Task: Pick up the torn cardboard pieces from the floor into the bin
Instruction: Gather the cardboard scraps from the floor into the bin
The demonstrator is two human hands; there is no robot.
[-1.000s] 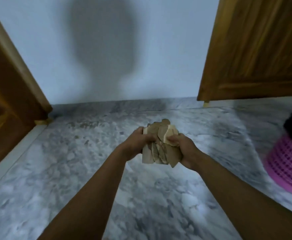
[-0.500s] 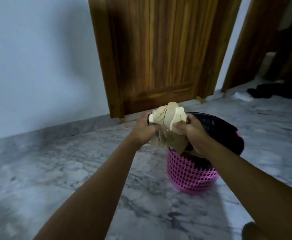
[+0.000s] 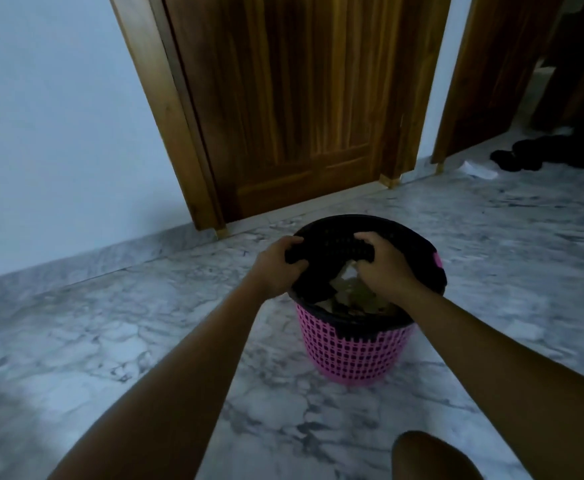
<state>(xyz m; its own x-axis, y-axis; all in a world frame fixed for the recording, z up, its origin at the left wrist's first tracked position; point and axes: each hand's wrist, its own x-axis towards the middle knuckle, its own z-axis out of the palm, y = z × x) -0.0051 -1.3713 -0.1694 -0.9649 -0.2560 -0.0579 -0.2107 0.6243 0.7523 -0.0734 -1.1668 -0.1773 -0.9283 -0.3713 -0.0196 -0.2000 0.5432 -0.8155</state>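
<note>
My bare knee (image 3: 432, 455) rounds into the bottom edge, and my two forearms run up from either side of it. Under them the floor (image 3: 110, 341) is polished marble, pale grey with darker veins and cloudy patches.

The bin (image 3: 349, 348) stands on that floor right in front of me. It is a round plastic basket that narrows toward its base, its pink wall a lattice of small square holes under a black rim band. Inside, at the near side of the opening, lie the torn cardboard pieces (image 3: 352, 299), flat, ragged-edged brown and tan scraps heaped on one another.

Both hands are closed round the black lid (image 3: 335, 247), a curved sheet of perforated plastic that covers the far part of the opening. My left hand (image 3: 278, 268) has its fingers curled over the lid's left near corner. My right hand (image 3: 384, 265) grips its near edge beside that, knuckles up, just above the cardboard.

Beyond the bin is a wooden door (image 3: 301, 98), varnished brown with a long vertical grain, in a lighter frame. A smooth, pale blue-white wall (image 3: 58, 116) is to its left. Far right, dark blurred shapes (image 3: 526, 154) and a white scrap (image 3: 479, 169) lie on the floor.
</note>
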